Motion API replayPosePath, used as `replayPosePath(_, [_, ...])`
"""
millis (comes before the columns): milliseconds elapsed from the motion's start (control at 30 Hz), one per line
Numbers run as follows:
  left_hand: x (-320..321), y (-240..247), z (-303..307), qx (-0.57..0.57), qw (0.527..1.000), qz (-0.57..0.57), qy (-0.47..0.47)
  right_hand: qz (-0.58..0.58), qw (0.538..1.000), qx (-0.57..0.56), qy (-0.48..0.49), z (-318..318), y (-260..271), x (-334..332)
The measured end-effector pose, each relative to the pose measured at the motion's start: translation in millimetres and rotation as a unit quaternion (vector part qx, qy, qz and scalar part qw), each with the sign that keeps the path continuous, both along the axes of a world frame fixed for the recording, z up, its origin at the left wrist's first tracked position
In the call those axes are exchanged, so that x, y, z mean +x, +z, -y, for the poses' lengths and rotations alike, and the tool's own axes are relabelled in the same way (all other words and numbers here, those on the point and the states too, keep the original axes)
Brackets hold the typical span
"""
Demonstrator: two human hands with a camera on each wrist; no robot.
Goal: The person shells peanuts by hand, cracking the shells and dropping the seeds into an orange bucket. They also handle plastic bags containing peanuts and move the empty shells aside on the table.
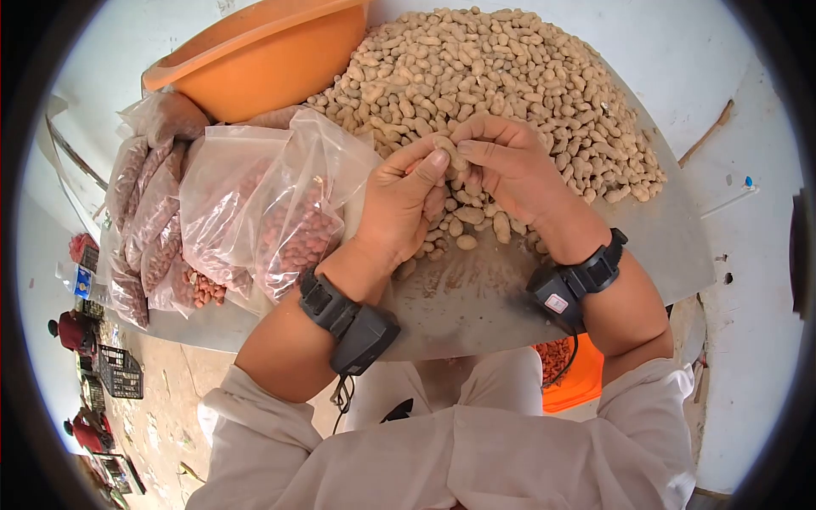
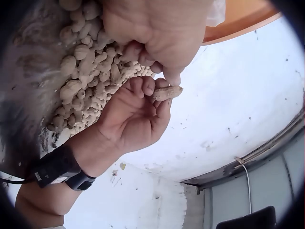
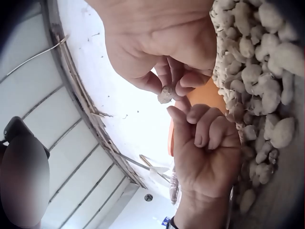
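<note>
Both hands meet over the front of a heap of unshelled peanuts (image 1: 476, 76). Between them is a single peanut in its shell (image 1: 451, 155). My right hand (image 1: 518, 170) pinches it between thumb and fingers, which the left wrist view shows with the peanut (image 2: 167, 93) lying lengthwise. From the other side, my left hand (image 1: 399, 204) has its thumb and index finger at the near end of the same shell. The other left fingers (image 3: 212, 126) are curled in toward the palm. In the right wrist view only one end of the peanut (image 3: 165, 95) shows.
An orange basin (image 1: 272, 68) leans behind the heap. To the left, clear plastic bags (image 1: 225, 195) of reddish kernels crowd the metal tabletop (image 1: 459, 314). Below the table edge is an orange container (image 1: 578, 382) with red kernels. Crates (image 1: 119, 371) and other people are on the floor at left.
</note>
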State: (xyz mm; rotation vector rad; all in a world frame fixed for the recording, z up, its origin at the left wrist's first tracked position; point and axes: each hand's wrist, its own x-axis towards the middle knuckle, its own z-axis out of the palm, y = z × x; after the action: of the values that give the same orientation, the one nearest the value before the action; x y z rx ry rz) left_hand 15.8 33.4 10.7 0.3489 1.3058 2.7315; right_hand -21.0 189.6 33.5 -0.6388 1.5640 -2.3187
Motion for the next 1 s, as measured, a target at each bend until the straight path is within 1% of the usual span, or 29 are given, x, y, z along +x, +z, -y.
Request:
replayPosePath(67, [1,2,2,-0.011,1.000,-0.015,-0.006,0.002,1.000,0.021,-0.001,-1,-1,1])
replayPosePath(133, [1,1,2,-0.024,0.999,-0.011,0.026,-0.007,0.998,0.060,-0.011,-3,0,0])
replayPosePath(233, [-1,0,5,-0.060,0.995,-0.020,0.072,-0.082,0.987,0.135,-0.014,0,5,8])
replayPosePath(267, [-1,0,5,-0.074,0.993,-0.026,0.089,-0.095,0.981,0.165,-0.030,2,6,11])
replayPosePath(333, [1,0,4,-0.084,0.991,-0.037,0.093,-0.119,0.965,0.224,-0.064,7,8,16])
replayPosePath(433, [0,-4,0,-0.096,0.988,-0.052,0.105,-0.122,0.966,0.222,-0.058,10,1,17])
replayPosePath(567, [4,-2,-2,-0.138,0.981,-0.044,0.126,-0.148,0.943,0.285,-0.086,11,6,24])
replayPosePath(633, [7,0,-5,-0.124,0.984,-0.040,0.121,-0.161,0.932,0.307,-0.104,11,8,27])
replayPosePath(733, [8,2,-9,-0.124,0.984,-0.025,0.127,-0.167,0.934,0.289,-0.129,11,-3,20])
replayPosePath(833, [6,0,-8,-0.136,0.981,-0.011,0.137,-0.186,0.925,0.302,-0.136,11,-5,19])
replayPosePath(933, [3,-4,-7,-0.125,0.983,-0.010,0.135,-0.135,0.933,0.314,-0.114,10,4,23])
replayPosePath(1000, [1,-6,-6,-0.108,0.986,-0.015,0.126,-0.100,0.957,0.259,-0.087,9,0,19])
